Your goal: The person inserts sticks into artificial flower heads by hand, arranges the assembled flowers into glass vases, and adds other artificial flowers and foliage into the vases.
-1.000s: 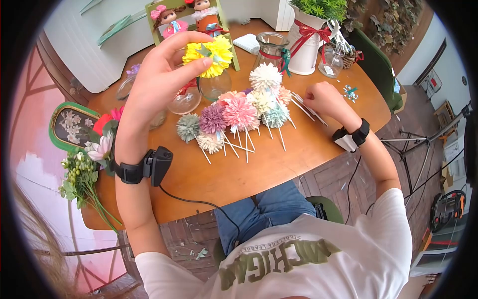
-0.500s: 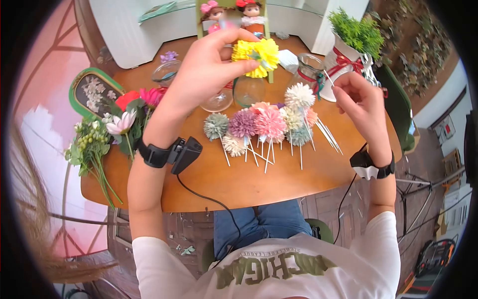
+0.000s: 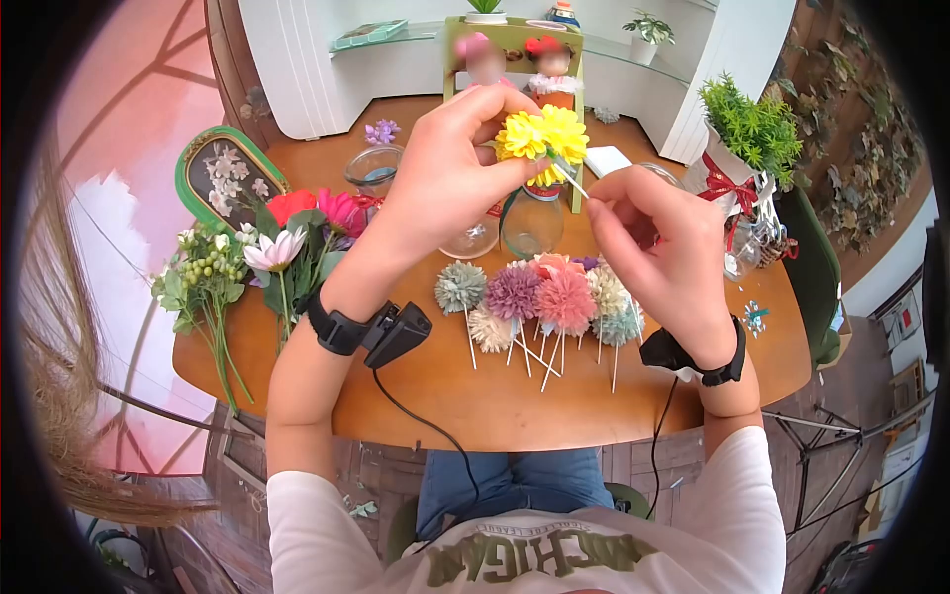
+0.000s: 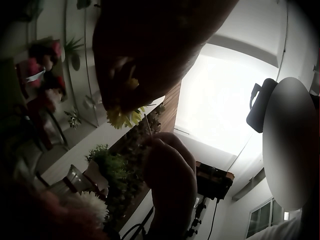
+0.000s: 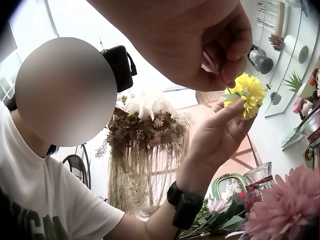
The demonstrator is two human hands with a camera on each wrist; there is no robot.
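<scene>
Raised over the table, my left hand grips a yellow artificial flower head between thumb and fingers, its green back turned toward the right. My right hand pinches a thin white stick, whose far end meets the flower's green base. The right wrist view shows the same yellow flower in the left hand, just beside the right fingertips. Below the hands lie several pompom flowers on white sticks, among them a pink one, a purple one and a grey-green one.
Clear glass vases stand behind the pompoms on the wooden table. At left are artificial flowers with long stems and a green oval frame. Dolls sit at the back; a potted green plant is at right.
My right hand has lifted a white stick from the bundle on the table and brought it left to the yellow flower's base. The left hand keeps its hold while the head view shifts.
</scene>
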